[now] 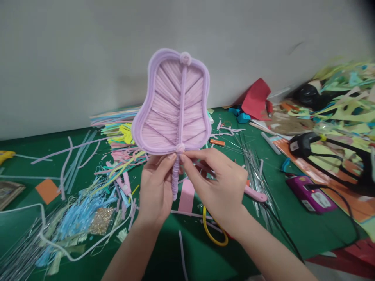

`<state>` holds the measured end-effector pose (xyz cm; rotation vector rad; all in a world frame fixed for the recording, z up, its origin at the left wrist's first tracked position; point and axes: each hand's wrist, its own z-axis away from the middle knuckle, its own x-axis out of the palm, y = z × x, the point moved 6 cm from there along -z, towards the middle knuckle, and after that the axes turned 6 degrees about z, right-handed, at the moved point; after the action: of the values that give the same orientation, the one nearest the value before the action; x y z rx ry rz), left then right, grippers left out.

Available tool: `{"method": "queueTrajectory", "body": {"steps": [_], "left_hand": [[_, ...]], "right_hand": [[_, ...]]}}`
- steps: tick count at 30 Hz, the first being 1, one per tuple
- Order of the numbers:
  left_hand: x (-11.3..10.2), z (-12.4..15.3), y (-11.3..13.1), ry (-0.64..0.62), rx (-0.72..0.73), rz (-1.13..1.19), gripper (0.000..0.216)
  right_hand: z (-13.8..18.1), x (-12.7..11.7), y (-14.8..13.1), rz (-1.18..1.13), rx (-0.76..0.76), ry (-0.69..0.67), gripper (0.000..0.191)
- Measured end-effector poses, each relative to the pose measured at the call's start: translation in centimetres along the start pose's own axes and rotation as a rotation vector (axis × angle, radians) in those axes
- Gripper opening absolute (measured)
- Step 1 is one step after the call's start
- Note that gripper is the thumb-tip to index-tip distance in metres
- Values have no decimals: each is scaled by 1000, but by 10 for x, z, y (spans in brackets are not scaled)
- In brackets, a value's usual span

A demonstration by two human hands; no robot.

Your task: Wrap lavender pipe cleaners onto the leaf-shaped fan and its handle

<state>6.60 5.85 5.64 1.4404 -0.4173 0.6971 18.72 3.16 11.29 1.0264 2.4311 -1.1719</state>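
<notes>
A lilac hand fan (166, 101) stands upright above the table, its rim and centre rib made of fuzzy pipe cleaner over a pleated pink-purple panel. One small round rosette (185, 58) sits at the top of the rib, another rosette (179, 148) at the base. My left hand (156, 187) is closed around the wrapped handle (175, 179), thumb just below the lower rosette. With thumb and forefinger pinched, my right hand (219, 183) touches the base of the fan beside that rosette. The handle's lower end hangs free between my hands.
Yellow-handled scissors (215, 234) and a pink-handled tool (254, 194) with a cord lie under my right hand. Thin wires (258, 175), a purple box (312, 193) and black goggles-like frame (331, 152) are right. Blue tassels (84, 210) and a bag of beads (101, 220) lie left.
</notes>
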Motion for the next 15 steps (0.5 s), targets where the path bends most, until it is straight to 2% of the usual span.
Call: {"method": "queueTrajectory", "body": {"steps": [6,10,15], "left_hand": [[-6,-1,-4,65,-17,25,8],[-10,0,-2,111,-35,40,12],[-5,3,4,62,-114,87,14]], "right_hand": [[0,3,1,-34,4,40,5],[2,6,6,-116,6,-16,6],[4,15,32,-358,204,-159,7]]}}
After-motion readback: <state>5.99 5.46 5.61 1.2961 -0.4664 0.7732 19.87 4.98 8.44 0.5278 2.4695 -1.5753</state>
